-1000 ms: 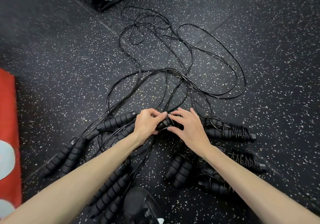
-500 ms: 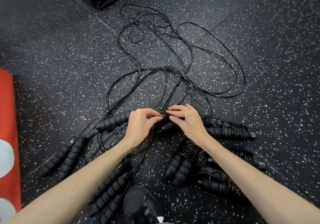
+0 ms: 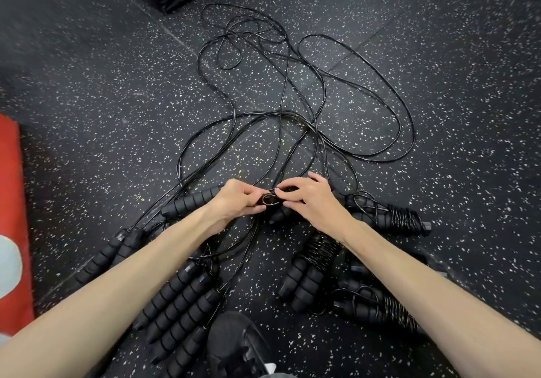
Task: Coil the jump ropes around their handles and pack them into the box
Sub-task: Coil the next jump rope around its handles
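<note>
Both hands point(image 3: 275, 202) apparently pinching handle point(image 3: 270, 200), cord point(image 3: 292, 120) looped.

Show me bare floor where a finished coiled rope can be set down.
Bare speckled rubber floor lies right of the coiled black rope bundles, and more between the red mat and the loose black cord loops. Around both hands it is crowded with foam handles.

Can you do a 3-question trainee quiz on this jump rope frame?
1. True or false: both hands grip the same rope handle.
2. Which side holds the coiled bundles: A left, B right?
3. Fill in: the loose cords sprawl over the ____.

Key: 1 true: left hand and right hand meet on it. 2 B, e.g. bundle. 3 floor.
</note>
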